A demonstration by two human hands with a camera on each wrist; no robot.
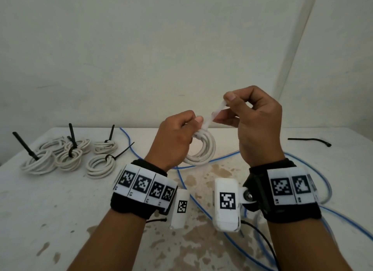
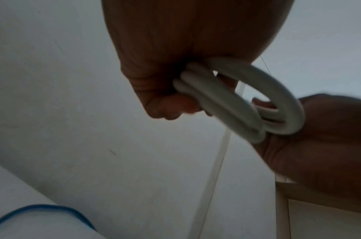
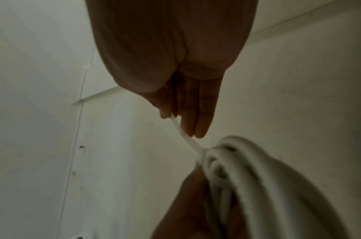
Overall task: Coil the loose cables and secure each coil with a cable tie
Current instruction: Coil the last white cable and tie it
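Head view shows our left hand (image 1: 177,137) gripping a white cable coil (image 1: 201,149) above the table (image 1: 60,200), while our right hand (image 1: 256,119) pinches the tail of a white cable tie (image 1: 216,113) wrapped round the coil's top. Four tied coils (image 1: 68,155) lie at the table's left, a loose blue cable (image 1: 181,182) trails beneath our wrists, and a black tie (image 1: 308,140) lies at the far right.

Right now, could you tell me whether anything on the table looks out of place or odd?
The table has brownish blotches across its middle, like stains or worn paint. A loose blue cable sprawls uncoiled over them, and one black cable tie lies alone at the far right, apart from the tied white coils.
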